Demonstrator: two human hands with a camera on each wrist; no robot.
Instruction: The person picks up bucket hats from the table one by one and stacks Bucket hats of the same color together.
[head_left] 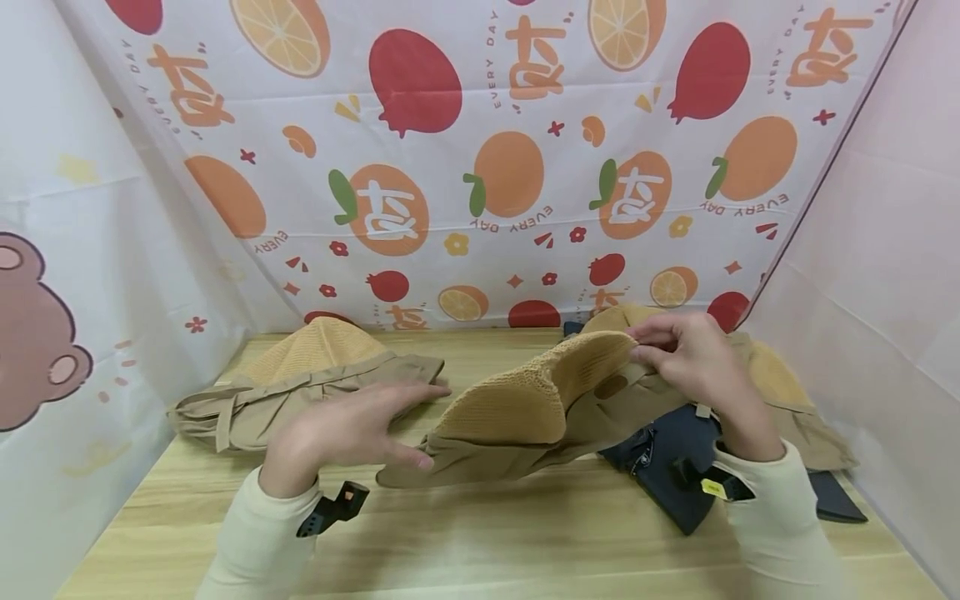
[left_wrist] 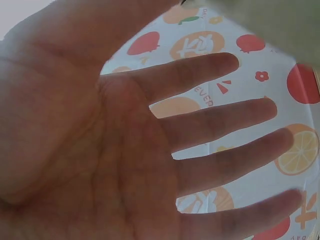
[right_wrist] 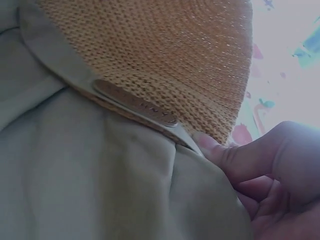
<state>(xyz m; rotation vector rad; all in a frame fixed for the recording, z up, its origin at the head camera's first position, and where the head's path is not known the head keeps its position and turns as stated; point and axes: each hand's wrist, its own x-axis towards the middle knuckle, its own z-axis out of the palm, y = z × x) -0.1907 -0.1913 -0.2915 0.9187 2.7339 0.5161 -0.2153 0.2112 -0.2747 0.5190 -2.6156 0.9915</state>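
A sun hat (head_left: pixel 498 412) with a yellow woven crown and a khaki cloth brim hangs tilted over the middle of the table, its crown dented. My right hand (head_left: pixel 697 367) pinches its right side; in the right wrist view the thumb (right_wrist: pixel 232 157) presses where crown and brim meet, beside a brown oval label (right_wrist: pixel 135 102). My left hand (head_left: pixel 341 437) is by the hat's left end, thumb near the brim. Seen in the left wrist view, the palm (left_wrist: pixel 130 150) holds nothing and its fingers are straight and spread.
A similar hat (head_left: pixel 307 383) lies at the back left of the wooden table (head_left: pixel 450 542). Under and behind my right hand are another such hat (head_left: pixel 795 408) and dark blue cloth (head_left: pixel 675 467). Printed fabric (head_left: pixel 465 100) hangs behind, with white walls on both sides.
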